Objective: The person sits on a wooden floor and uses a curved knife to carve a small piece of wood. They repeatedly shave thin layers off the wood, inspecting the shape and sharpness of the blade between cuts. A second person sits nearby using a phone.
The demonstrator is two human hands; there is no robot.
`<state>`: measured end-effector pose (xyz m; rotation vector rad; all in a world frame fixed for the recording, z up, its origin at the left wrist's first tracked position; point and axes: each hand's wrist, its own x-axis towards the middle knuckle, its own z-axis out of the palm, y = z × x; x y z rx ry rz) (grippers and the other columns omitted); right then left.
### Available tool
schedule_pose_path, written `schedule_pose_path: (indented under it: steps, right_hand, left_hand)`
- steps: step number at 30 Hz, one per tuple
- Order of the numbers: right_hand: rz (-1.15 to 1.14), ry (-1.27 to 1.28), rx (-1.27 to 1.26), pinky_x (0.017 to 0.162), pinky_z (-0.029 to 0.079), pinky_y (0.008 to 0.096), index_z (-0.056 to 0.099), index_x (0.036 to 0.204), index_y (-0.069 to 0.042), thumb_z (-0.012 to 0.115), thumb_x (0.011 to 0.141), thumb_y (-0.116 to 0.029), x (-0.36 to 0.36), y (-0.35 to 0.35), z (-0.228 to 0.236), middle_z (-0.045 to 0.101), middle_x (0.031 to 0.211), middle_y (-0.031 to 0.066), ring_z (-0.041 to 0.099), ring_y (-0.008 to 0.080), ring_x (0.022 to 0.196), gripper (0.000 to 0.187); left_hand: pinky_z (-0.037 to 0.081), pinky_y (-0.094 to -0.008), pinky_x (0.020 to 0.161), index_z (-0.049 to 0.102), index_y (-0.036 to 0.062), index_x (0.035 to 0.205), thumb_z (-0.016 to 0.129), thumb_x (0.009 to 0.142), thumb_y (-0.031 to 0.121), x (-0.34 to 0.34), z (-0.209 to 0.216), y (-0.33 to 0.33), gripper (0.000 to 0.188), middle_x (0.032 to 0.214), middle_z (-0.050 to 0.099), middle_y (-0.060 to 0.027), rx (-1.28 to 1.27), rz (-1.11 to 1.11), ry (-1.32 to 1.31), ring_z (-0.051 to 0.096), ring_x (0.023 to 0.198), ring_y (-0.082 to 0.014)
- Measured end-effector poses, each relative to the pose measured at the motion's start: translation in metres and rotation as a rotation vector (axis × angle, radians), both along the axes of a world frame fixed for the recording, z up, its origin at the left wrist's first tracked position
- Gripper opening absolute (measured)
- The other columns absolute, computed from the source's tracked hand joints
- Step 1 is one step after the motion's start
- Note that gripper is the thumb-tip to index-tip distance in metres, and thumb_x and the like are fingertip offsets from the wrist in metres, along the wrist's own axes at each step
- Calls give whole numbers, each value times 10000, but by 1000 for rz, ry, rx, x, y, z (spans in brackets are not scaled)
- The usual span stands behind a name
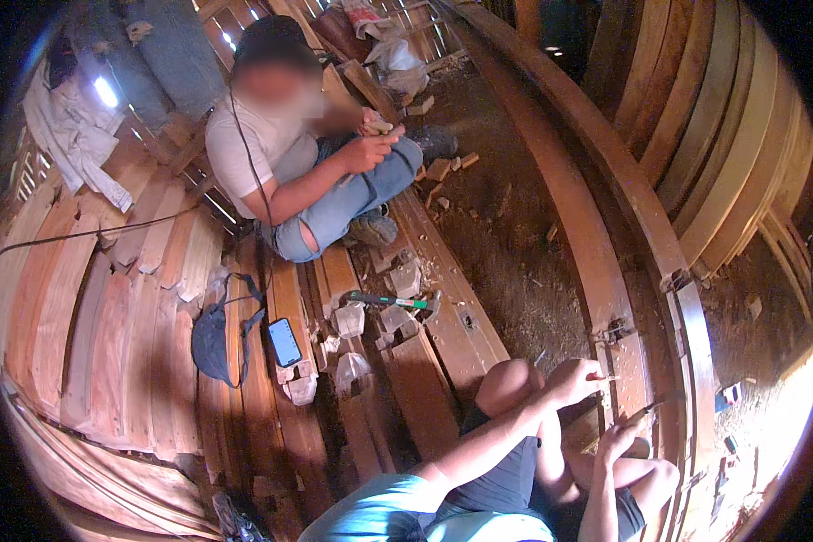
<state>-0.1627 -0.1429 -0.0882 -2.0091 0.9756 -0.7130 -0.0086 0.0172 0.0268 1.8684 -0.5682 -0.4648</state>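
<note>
Crouching at the lower right, bare knees drawn up, beside a long curved wooden beam sweeping from the top of the view down to the right. Left hand stretched out to the beam, fingers pinched together on a small pale sliver, maybe a nail or peg, tip touching the wood just below a metal hinge. Right hand lower and nearer the body, closed around the handle of a thin dark tool, its far end lying against the beam's inner edge; kind of tool too small to tell. Further right, more bent planks stacked on edge. Left of the knees, flat boards strewn with pale wood offcuts, and a green-handled hammer lying across them. Just beside those, a phone with a lit blue screen resting on a board, and a dark blue cap with a strap near it. At the top, a second person in a white shirt and torn jeans sitting cross-legged on the boards, both hands together at something small. Behind, a pale cloth draped over slats, and a thin black cable running across the planks.
</note>
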Motion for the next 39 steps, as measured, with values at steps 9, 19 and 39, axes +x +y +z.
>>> schedule_pose_path:
  steps: [9, 19, 39]
  right_hand:
    - [436, 611, -153, 788, 489, 484, 482, 1187, 9, 624, 798, -168, -4, 13, -2, 635, 963, 254, 619, 414, 922, 451]
    - [484, 631, 2, 808, 470, 491, 472, 1160, 37, 597, 835, -243, 9, 22, 26, 616, 930, 295, 608, 437, 893, 447]
    - [330, 209, -115, 611, 488, 474, 513, 1115, -16, 609, 836, -140, 7, -44, 65, 637, 788, 231, 637, 401, 716, 320]
  left_hand:
    - [471, -452, 619, 613, 25, 775, 641, 833, 280, -4, 17, -7, 263, 770, 640, -194, 125, -75, -155, 636, 727, -369]
    - [485, -505, 702, 564, 40, 988, 424, 979, 355, 3, -3, -21, 345, 883, 647, -221, 157, 26, -70, 629, 852, -418]
    - [487, -465, 674, 613, 78, 1127, 413, 900, 86, 28, -62, -52, 303, 854, 654, -236, 291, -3, -47, 653, 780, -332]
